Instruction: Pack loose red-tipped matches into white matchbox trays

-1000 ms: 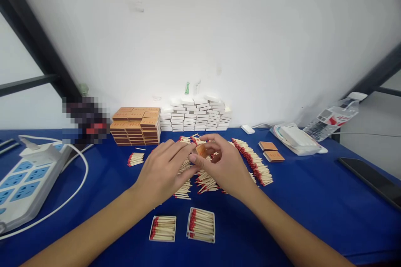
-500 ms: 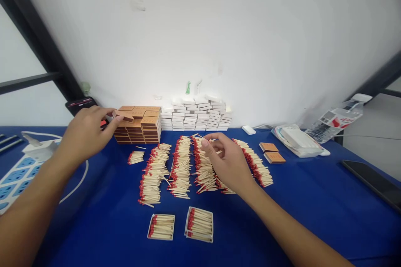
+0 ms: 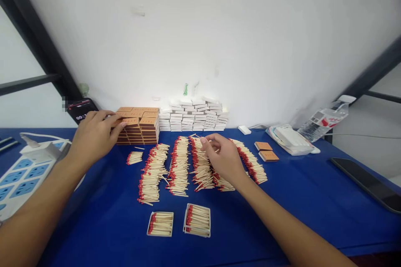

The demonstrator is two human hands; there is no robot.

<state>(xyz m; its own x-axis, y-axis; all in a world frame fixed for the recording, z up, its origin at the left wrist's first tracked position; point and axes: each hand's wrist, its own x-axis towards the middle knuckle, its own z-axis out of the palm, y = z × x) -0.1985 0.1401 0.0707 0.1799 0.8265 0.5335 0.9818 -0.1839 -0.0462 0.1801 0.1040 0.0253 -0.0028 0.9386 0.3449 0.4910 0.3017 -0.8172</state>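
Note:
My left hand (image 3: 94,135) reaches to the left end of the stack of brown matchbox sleeves (image 3: 140,130), fingers closed on a brown matchbox at its top edge. My right hand (image 3: 224,156) hovers over the rows of red-tipped matches (image 3: 180,164), fingers curled in a pinch; what they hold is hidden. Near the front edge lie two white trays filled with matches (image 3: 160,224) (image 3: 197,220). A stack of empty white trays (image 3: 194,117) stands against the wall.
A white power strip (image 3: 25,171) with its cable lies at the left. A phone showing a timer (image 3: 82,110) leans by the brown stack. Two loose brown boxes (image 3: 265,151), a white packet (image 3: 290,137), a plastic bottle (image 3: 328,117) and a black phone (image 3: 366,181) lie right.
Both hands were together over the matches with a brown matchbox. My left hand carried it to the brown stack at the back left; my right hand stayed over the match rows.

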